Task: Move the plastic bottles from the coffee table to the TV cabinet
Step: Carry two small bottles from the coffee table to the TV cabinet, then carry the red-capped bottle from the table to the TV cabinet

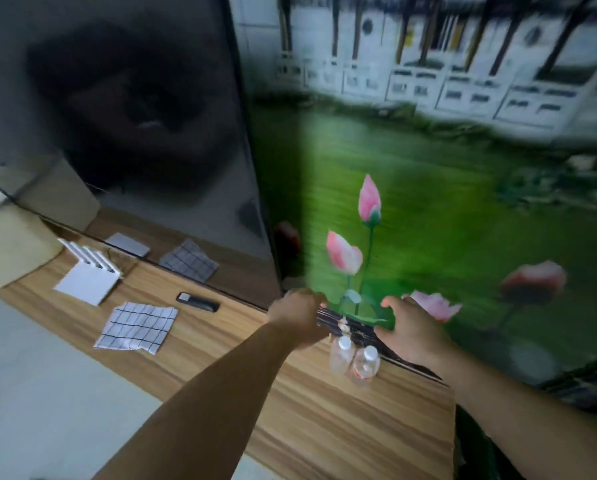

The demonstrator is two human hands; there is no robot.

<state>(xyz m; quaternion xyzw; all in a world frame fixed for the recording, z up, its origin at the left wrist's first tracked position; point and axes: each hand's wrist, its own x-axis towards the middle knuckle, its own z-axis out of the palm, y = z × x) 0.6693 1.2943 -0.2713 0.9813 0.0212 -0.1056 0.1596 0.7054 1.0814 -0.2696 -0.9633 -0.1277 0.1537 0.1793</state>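
Two plastic bottles (pixel 354 362) stood upright and touching on the TV cabinet (pixel 325 427), near its back edge, just below both hands. Left hand (pixel 299 315) curled into a loose fist above them, gripping nothing discernible; right hand (pixel 413 332) spread, fingers apart, empty. Judged clear, thin-walled, near-empty: light, easily dented, prone to tipping. Best taken round the mid-body, below the white caps. Reddish label band noted on the right bottle; writing too blurred to read.

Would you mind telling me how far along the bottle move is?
Two plastic bottles already stand on the TV cabinet. The left hand and right hand hold no bottle; both are at a dark object beyond them. The coffee table is out of view, so any remainder is unknown.
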